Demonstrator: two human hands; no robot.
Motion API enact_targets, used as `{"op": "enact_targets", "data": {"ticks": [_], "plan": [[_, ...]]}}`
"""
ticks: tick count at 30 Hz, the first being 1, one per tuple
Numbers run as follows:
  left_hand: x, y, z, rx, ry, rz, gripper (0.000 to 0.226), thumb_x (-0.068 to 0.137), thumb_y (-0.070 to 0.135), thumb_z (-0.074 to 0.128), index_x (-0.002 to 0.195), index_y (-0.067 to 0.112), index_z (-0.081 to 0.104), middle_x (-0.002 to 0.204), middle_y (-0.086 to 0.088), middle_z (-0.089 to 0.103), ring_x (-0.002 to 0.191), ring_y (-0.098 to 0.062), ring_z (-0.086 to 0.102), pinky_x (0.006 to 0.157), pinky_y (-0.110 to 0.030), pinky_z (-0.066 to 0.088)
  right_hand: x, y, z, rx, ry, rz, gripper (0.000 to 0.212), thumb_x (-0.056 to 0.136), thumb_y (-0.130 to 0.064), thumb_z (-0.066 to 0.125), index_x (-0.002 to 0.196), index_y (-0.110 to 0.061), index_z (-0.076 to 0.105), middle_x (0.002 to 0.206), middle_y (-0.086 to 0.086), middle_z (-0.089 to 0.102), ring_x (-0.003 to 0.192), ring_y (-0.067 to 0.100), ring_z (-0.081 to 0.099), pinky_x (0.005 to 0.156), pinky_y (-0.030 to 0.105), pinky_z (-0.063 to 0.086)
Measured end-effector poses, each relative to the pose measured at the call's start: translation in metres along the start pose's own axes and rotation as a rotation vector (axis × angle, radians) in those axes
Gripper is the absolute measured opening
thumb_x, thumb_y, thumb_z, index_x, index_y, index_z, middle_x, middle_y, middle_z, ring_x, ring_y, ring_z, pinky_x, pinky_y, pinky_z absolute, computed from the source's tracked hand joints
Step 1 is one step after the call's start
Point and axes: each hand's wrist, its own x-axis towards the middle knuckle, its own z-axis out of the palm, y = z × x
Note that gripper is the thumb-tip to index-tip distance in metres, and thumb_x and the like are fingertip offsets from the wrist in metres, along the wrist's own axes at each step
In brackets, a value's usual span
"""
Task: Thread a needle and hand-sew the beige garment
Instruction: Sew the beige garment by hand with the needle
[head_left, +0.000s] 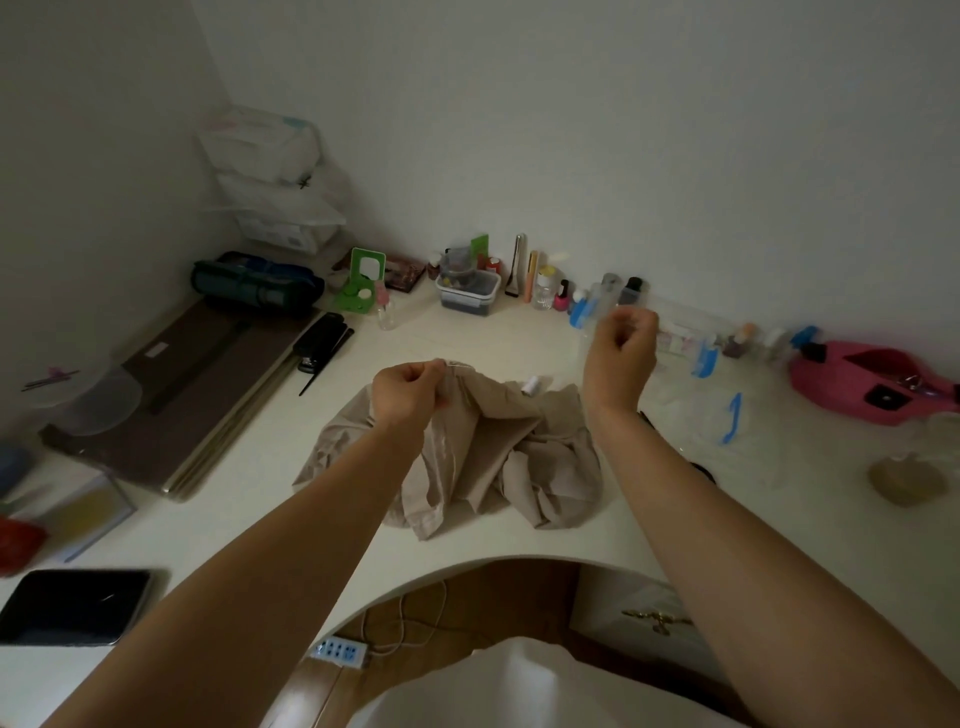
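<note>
My left hand (410, 392) is curled up, thumb and fingertips pinching the far top edge of the beige garment (493, 457) and holding that bit up off the white desk (467, 338). The rest of the cloth lies crumpled in the middle of the desk, right in front of me

My right hand (621, 353) is up in the air, to the right of the cloth and a bit further away, well apart from the left one. Its fingers are curled in with the thumb against them like a pinch, but it's blurry and I honestly can't tell what's between them

A little white spool of thread (531, 385) sits at the far edge of the garment, between my two hands

Other stuff: a row of small bottles (582, 306) along the far wall, a clear lidded box (467, 296) and a green mirror stand (358, 283) to the left of them, and a pink pouch (872, 384) way over on the right. There's a black tablet (78, 605) on the near left corner, and a white power strip (340, 652) down on the floor under the desk
</note>
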Motion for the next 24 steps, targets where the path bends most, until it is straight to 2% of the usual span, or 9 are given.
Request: {"op": "enact_targets", "data": {"ticks": [4,6,8,13,16,19,21,24], "plan": [[-0.003,0.005,0.002,-0.046,-0.026,-0.007,0.019,0.091,0.023,0.066,0.074,0.015,0.066,0.074,-0.003,0.066,0.063,-0.015,0.063,0.04,-0.012,0.04,-0.013,-0.001,0.011,-0.154,-0.425,-0.05,0.008,0.095,-0.012,0.059,0.102,-0.009,0.062,0.071,-0.006,0.056,0.052,-0.001,0.045,0.053,0.01,0.042],[-0.003,0.005,0.002,-0.064,-0.03,-0.019,0.018,0.09,0.022,0.067,0.075,0.013,0.066,0.075,-0.004,0.066,0.063,-0.015,0.063,0.041,-0.01,0.042,-0.019,-0.004,0.019,-0.226,-0.607,-0.094,0.006,0.093,-0.014,0.064,0.099,-0.012,0.065,0.062,-0.009,0.052,0.048,0.0,0.043,0.052,0.009,0.039],[-0.003,0.005,0.001,-0.09,-0.041,-0.033,0.016,0.089,0.02,0.068,0.076,0.011,0.067,0.078,-0.007,0.067,0.066,-0.016,0.064,0.047,-0.013,0.047,-0.025,-0.004,0.027,-0.316,-0.7,-0.133,0.003,0.091,-0.018,0.068,0.093,-0.017,0.067,0.054,-0.01,0.047,0.047,0.003,0.04,0.054,0.016,0.038],[-0.005,0.005,-0.002,-0.161,-0.081,-0.046,0.012,0.089,0.013,0.067,0.084,0.003,0.069,0.083,-0.013,0.068,0.078,-0.021,0.067,0.061,-0.02,0.058,-0.037,0.002,0.042,-0.421,-0.758,-0.158,0.006,0.088,-0.026,0.071,0.088,-0.025,0.065,0.053,-0.007,0.048,0.048,0.007,0.039,0.052,0.02,0.035],[-0.007,0.006,-0.003,-0.188,-0.109,-0.062,0.013,0.088,0.011,0.067,0.078,0.004,0.069,0.08,-0.012,0.068,0.078,-0.021,0.067,0.068,-0.022,0.059,-0.038,0.004,0.047,-0.465,-0.752,-0.159,0.008,0.088,-0.03,0.071,0.086,-0.027,0.064,0.057,-0.007,0.051,0.051,0.006,0.042,0.053,0.021,0.034],[-0.007,0.006,-0.003,-0.204,-0.113,-0.066,0.014,0.089,0.009,0.067,0.075,0.005,0.069,0.079,-0.011,0.068,0.076,-0.019,0.067,0.066,-0.022,0.059,-0.037,0.006,0.05,-0.511,-0.739,-0.153,0.006,0.09,-0.031,0.069,0.09,-0.025,0.068,0.062,-0.011,0.051,0.057,0.005,0.045,0.057,0.021,0.035],[-0.005,0.005,-0.003,-0.214,-0.094,-0.07,0.015,0.089,0.009,0.066,0.075,0.004,0.067,0.082,-0.013,0.068,0.079,-0.021,0.066,0.063,-0.021,0.059,-0.036,0.007,0.049,-0.504,-0.725,-0.142,0.005,0.09,-0.03,0.068,0.089,-0.025,0.067,0.067,-0.009,0.056,0.062,0.006,0.049,0.06,0.024,0.042],[0.0,0.002,-0.001,-0.235,-0.055,-0.081,0.015,0.09,0.009,0.066,0.076,0.002,0.065,0.088,-0.016,0.065,0.084,-0.024,0.064,0.058,-0.02,0.058,-0.035,0.007,0.04,-0.372,-0.678,-0.081,0.004,0.09,-0.024,0.067,0.087,-0.021,0.066,0.07,-0.004,0.061,0.063,0.009,0.052,0.062,0.022,0.046]]}}
